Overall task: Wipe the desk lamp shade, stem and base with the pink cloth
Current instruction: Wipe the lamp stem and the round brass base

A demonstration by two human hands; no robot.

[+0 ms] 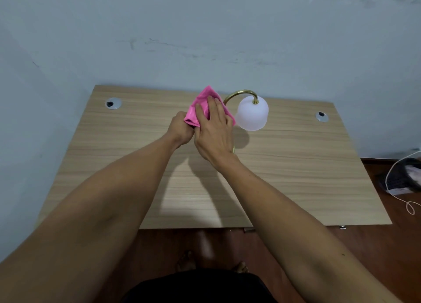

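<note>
Both hands (200,125) gripping pink cloth (205,107), beside lamp shade (251,116)

A pale blue, scuffed wall (205,29) rises beyond the fingers. A light wood-grain desk (296,166) with two round cable grommets (113,103) stands on dark reddish floorboards (376,257).

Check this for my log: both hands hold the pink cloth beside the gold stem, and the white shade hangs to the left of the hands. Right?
Not quite. In the head view the shade hangs to the right of the hands, not the left. The rest stands: the left hand and right hand hold the cloth beside the gold stem.
</note>
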